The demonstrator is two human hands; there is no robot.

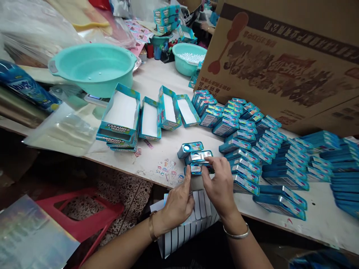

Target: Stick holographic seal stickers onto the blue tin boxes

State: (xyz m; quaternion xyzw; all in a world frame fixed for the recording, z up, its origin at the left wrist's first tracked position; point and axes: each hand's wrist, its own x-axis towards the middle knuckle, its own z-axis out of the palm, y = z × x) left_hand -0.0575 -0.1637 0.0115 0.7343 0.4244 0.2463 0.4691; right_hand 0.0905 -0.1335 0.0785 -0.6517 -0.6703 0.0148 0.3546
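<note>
Three small blue candy tins stand close together near the table edge: a back tin (190,147) with a round opening on top, a middle tin (199,156) with a silvery top, and a front tin (196,169) with a label on top. My left hand (178,205) has its index finger stretched out onto the left end of the front tin, its other fingers curled. My right hand (220,183) is bent over the tins' right end, thumb at the front tin and index finger by the middle one; anything between them is hidden. Below lies a white-striped sticker sheet (185,239).
Many blue tins (244,157) stand in rows at right, before a big cardboard box (280,67). Open display boxes (150,119) stand at left-centre, near a turquoise basin (92,67). Another basin (187,56) holds white pellets. A red stool (81,213) is at lower left.
</note>
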